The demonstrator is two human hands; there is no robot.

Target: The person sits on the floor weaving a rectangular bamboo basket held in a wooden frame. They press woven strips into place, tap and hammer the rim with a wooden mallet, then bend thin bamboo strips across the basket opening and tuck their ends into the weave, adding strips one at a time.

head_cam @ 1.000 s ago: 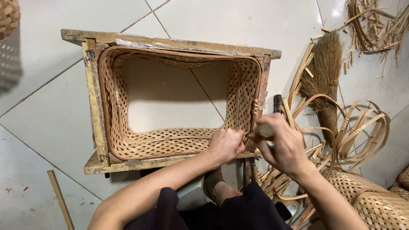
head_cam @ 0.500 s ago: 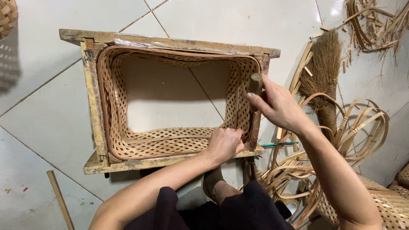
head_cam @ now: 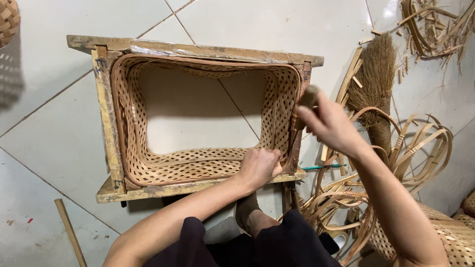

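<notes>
Two bare hands worked at a woven bamboo basket (head_cam: 198,163) seated inside a wooden frame (head_cam: 106,128) on the tiled floor (head_cam: 54,143). Nearest, the left hand (head_cam: 260,167) had its fingers curled down on the near right rim, which looked light, springy and best held by its stiffer edge band. Farther off, the right hand (head_cam: 329,123) was closed around a small wooden tool (head_cam: 308,98) at the far right corner.

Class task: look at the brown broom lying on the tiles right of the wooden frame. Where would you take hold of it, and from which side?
Probably grip the broom at its narrow bound neck, from above. It lies flat and the bristles fan out loosely at the far end, offering no firm hold.
</notes>
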